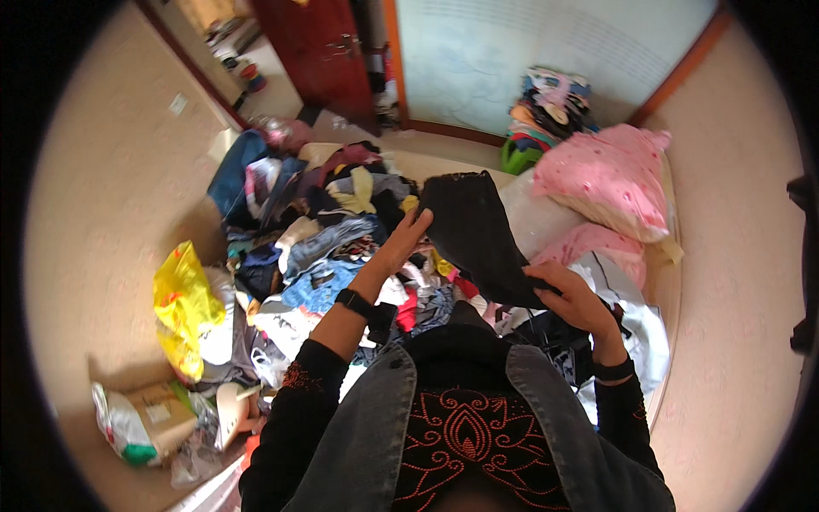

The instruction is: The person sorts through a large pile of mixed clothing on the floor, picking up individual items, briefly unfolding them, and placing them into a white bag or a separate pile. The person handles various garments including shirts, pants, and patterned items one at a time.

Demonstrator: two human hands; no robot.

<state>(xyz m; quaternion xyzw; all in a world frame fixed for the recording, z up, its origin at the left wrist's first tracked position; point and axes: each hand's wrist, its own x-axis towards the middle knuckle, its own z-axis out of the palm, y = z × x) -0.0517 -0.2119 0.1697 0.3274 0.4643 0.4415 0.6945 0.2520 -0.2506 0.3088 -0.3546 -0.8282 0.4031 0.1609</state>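
Stretched between my two hands is a folded black garment [477, 233], held up above a heap of clothes. My left hand [409, 233] grips its left edge near the upper corner. At its lower right end, my right hand [566, 291] pinches the cloth between thumb and fingers. What kind of garment it is cannot be told. Beneath and to the left spreads the mixed clothes heap [320, 205], with a light blue denim piece [323, 281] in it. Dark clothing with straps [550, 339] lies below my right hand.
Pink bundles [601, 179] and a white plastic bag [643, 333] lie to the right. A yellow plastic bag [182, 307] and a cardboard box [160, 416] are by the left wall. Beyond stand a green container of folded clothes [521, 157] and a dark red door [320, 57].
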